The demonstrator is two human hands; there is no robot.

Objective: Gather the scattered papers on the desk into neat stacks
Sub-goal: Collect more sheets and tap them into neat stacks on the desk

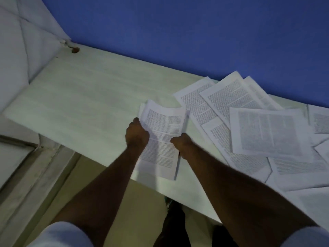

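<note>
- A pale grey padded panel (19,50) is standing at the far left, meeting the deep blue wall (178,32) that is running behind the table.
- The pale, wood-grained table (80,97) is stretching from the left corner toward the right; a small round brown hole (75,50) is showing in its back left corner.
- The left hand (136,133) is gripping the left edge of a small bundle of white printed sheets (161,138), its fingers curling round the paper with the thumb lying on top.
- That bundle is sitting near the table's front edge, roughly in the middle of the view, its far end bending upward and a second sheet peeking out at its upper left.
- The right hand (182,142) is pinching the right edge of the same bundle, its fingers curled under the paper.
- Further right, the scattered white pages of dense black text (263,129) are lying overlapped at different angles on the table, fanning from the wall side down to the front edge and running off the right border.
- Both forearms are reaching in from the bottom, with light short sleeves (62,234) showing at the lower corners.
</note>
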